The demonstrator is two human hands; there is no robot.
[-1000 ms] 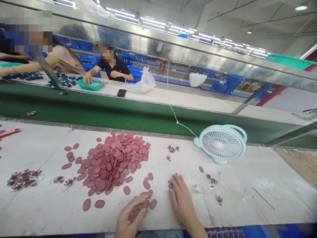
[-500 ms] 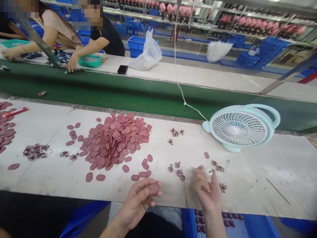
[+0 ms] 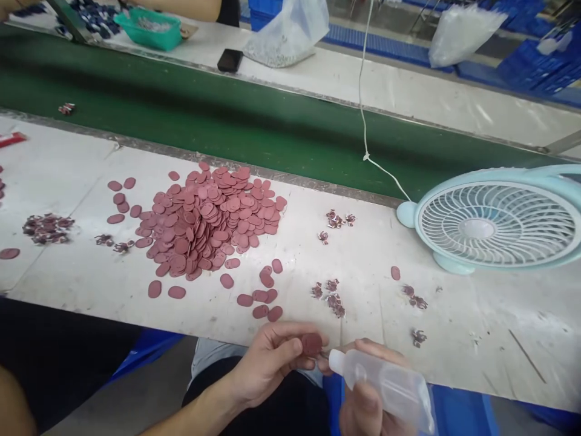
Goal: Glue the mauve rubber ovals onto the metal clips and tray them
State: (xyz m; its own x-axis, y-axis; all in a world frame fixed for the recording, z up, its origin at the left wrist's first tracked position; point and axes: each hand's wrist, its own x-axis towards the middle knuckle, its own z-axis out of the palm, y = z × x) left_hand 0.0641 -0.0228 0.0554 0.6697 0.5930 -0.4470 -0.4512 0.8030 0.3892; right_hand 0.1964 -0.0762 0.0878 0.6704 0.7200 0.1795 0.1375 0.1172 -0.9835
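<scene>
Gripping a translucent squeeze bottle (image 3: 393,387), the right hand (image 3: 365,409) is cut off below. Beside the bottle, the left hand (image 3: 270,360) pinches a maroon oval disc (image 3: 313,344).

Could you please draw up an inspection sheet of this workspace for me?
Surface: white tabletop, scuffed and marked at right.
Work pieces: reddish ovals, heaped and scattered; small dark pieces in loose clusters.
Clutter: pale fan at right; red item cut off by the left edge.
Hands: left hand holds an oval; right hand grips a translucent bottle, white end toward the oval.
Cables: white cord, knotted, running to the fan.
Surroundings: green strip behind the tabletop; teal basket, black phone and plastic bag beyond.
</scene>
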